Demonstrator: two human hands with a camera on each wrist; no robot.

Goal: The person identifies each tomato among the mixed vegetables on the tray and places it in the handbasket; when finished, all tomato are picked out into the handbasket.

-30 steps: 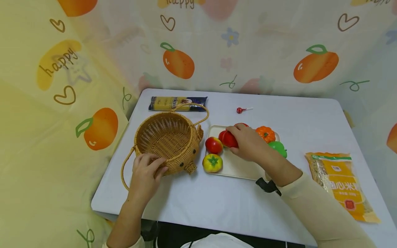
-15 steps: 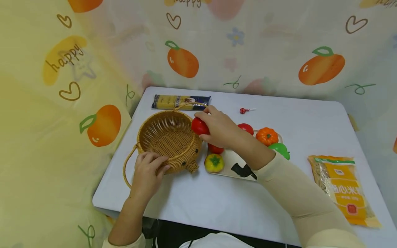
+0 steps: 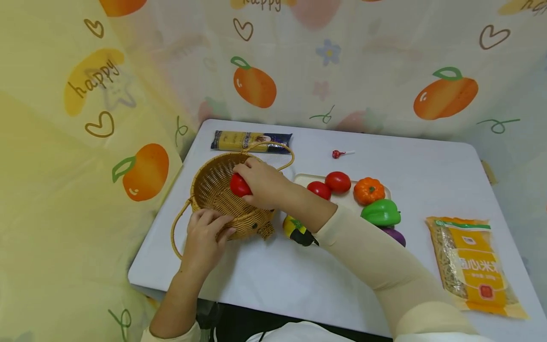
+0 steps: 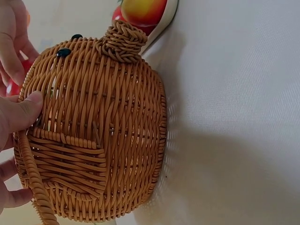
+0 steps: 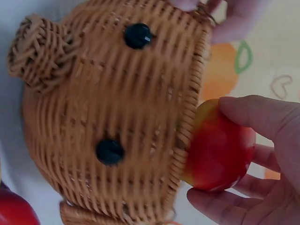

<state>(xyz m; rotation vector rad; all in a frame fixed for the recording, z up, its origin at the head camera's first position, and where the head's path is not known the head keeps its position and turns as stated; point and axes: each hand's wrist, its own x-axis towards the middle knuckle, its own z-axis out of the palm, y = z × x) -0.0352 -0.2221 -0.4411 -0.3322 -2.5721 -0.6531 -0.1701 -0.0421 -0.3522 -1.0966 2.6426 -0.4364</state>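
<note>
Right hand (image 3: 261,183): fingers curled round a red fruit (image 3: 240,185), held inside the rim over the basket's hollow.
Left hand (image 3: 205,233): fingers grip the near wall of the wicker basket (image 3: 215,183), steadying it on the bench (image 3: 299,280).
Right wrist view: fruit (image 5: 218,150) sits just inside the rim; bead eyes and woven snout show.
Head view: tray (image 3: 304,179) of other produce beside the basket.

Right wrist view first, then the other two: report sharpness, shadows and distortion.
Right wrist view: wicker basket and red fruit slightly soft, very close to the lens. Left wrist view: weave sharp, with a soft shadow on the table beside the basket. Head view: even light, no glare, faint shadows, and the far table edge bows from wide-angle distortion.
</note>
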